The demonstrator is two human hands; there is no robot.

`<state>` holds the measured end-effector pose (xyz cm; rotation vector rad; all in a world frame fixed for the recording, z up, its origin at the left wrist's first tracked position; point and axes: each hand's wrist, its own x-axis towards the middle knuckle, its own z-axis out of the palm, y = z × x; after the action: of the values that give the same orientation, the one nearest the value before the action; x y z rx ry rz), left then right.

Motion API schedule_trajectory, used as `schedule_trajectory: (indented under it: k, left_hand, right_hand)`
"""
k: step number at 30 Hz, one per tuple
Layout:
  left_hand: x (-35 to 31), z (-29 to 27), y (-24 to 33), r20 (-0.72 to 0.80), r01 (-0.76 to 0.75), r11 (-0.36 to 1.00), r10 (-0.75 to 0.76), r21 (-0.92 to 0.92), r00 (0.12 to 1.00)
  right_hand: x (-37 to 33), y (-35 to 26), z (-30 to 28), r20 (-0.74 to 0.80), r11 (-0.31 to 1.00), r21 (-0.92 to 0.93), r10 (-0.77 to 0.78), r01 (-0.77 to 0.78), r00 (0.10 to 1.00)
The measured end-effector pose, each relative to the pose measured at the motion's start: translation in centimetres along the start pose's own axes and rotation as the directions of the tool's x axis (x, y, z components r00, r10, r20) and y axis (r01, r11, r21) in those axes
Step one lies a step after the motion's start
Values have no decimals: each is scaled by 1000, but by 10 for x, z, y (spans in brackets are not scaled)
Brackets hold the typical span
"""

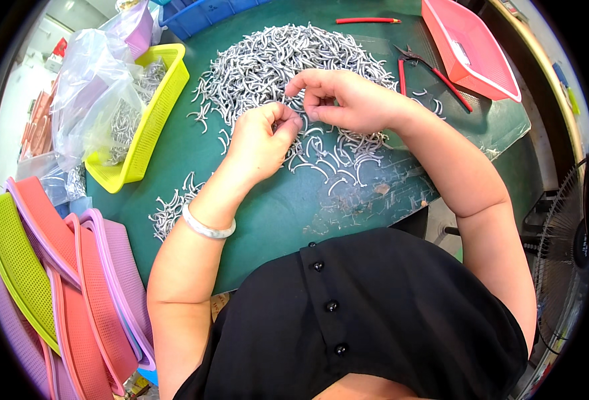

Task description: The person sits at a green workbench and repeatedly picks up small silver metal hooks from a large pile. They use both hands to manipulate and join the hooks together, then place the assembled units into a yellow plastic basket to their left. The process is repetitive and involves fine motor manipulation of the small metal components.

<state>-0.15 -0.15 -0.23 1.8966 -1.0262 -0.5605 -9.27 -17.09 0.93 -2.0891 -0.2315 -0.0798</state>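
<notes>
A large heap of small curved grey metal pieces covers the far middle of the green table. At its near edge, my left hand is closed, thumb and index finger pressed together. Whatever lies in that pinch is too small to make out. My right hand hovers just to the right, over the heap, its index finger curved and apart from the thumb, with nothing visible between them. Below both hands, loose curved pieces lie scattered. A smaller pile sits beside my left forearm, which wears a pale bangle.
Left stands a yellow-green basket with a plastic bag of metal pieces. Nested pink, purple and green baskets crowd the lower left. Red-handled pliers, a red rod and a pink basket are far right. A fan stands right.
</notes>
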Motion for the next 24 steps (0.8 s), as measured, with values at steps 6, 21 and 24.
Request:
schedule_trajectory:
  k: [6, 21, 24]
  left_hand:
    - [-3, 3, 3, 71, -114, 981, 104, 159, 992]
    - [2, 10, -1, 7, -159, 946, 164, 284, 986]
    - [3, 5, 6, 4, 4, 992, -5, 124, 1000]
  right_hand:
    - [0, -1, 0, -53, 995, -89, -41, 36, 998]
    - [-2, -3, -6, 79, 976, -216, 41, -23, 996]
    - [-2, -1, -6, 50, 980, -197, -9, 19, 999]
